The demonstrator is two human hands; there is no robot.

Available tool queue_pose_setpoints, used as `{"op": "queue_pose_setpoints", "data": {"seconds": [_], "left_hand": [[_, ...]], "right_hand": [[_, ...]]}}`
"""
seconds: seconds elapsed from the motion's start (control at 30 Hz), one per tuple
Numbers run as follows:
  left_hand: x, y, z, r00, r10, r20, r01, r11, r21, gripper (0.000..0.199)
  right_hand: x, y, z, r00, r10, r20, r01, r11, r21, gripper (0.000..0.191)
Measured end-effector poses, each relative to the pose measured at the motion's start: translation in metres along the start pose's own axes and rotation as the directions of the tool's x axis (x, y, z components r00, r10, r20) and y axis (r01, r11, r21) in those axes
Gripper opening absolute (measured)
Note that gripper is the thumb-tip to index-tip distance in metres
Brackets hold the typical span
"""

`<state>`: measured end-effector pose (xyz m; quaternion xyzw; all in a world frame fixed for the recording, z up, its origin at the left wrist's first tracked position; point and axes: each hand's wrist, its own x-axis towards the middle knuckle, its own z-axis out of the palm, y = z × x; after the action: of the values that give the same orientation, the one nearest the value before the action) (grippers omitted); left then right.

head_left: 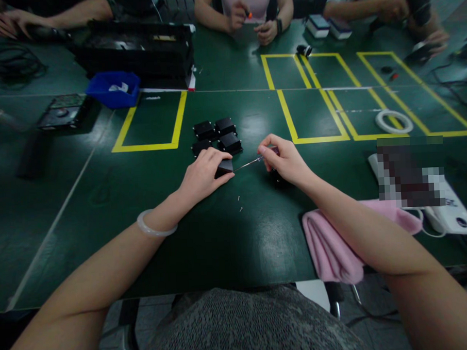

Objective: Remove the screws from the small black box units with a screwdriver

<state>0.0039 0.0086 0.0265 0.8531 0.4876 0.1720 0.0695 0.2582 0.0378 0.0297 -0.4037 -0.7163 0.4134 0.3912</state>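
Green table point(260, 246), left hand point(203, 175) cupping black box point(225, 166)

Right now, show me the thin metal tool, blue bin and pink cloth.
Thin metal tool point(248, 164), head view: its shaft.
Blue bin point(116, 99), head view: front wall.
Pink cloth point(332, 247), head view: folded left part.

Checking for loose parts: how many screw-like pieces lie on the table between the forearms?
2: the upper piece and lower piece, pictured below the left hand and right hand; either may hide more.
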Motion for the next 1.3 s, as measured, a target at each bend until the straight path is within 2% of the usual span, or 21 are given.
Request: {"op": "queue_pose_setpoints", "data": {"seconds": [0.17, 0.37, 0.5, 0.77, 0.97, 1.17, 1.3], "left_hand": [[0.0000, -0.0008, 0.0004, 1.000, 0.011, 0.002, -0.011, 1.000, 0.001, 0.038], [0.0006, -0.0001, -0.0002, 1.000, 0.004, 0.009, -0.004, 1.000, -0.003, 0.038], [0.0004, 0.0003, -0.0005, 1.000, 0.006, 0.004, -0.006, 1.000, -0.002, 0.037], [0.0005, -0.0002, 0.0002, 1.000, 0.012, -0.004, -0.012, 1.000, 0.005, 0.038], [0.0012, 0.0000, 0.0003, 1.000, 0.005, 0.001, -0.005, 1.000, 0.004, 0.037], [0.0007, -0.0011, 0.0003, 1.000, 0.018, -0.002, -0.018, 1.000, 0.004, 0.038], [0.0009, -0.0007, -0.0008, 1.000, 0.025, 0.004, -0.025, 1.000, 0.007, 0.039]], "right_hand": [[-0.0009, -0.0006, 0.0005, 1.000, -0.027, -0.008, 0.027, 0.998, 0.059, 0.013], [0.0002, -0.0018, -0.0009, 1.000, -0.006, 0.022, 0.006, 1.000, 0.013, 0.016], [-0.0009, -0.0026, -0.0001, 1.000, -0.029, 0.005, 0.028, 0.998, 0.049, 0.009], [0.0001, -0.0015, -0.0001, 1.000, -0.018, 0.023, 0.018, 1.000, 0.008, 0.012], [-0.0005, 0.0002, 0.0003, 0.997, -0.073, 0.003, 0.072, 0.996, 0.057, 0.008], [-0.0005, -0.0004, -0.0003, 0.999, -0.041, 0.027, 0.040, 0.999, 0.013, 0.014], [-0.0012, -0.0005, 0.0004, 0.998, -0.060, 0.008, 0.059, 0.997, 0.042, 0.009]]}}
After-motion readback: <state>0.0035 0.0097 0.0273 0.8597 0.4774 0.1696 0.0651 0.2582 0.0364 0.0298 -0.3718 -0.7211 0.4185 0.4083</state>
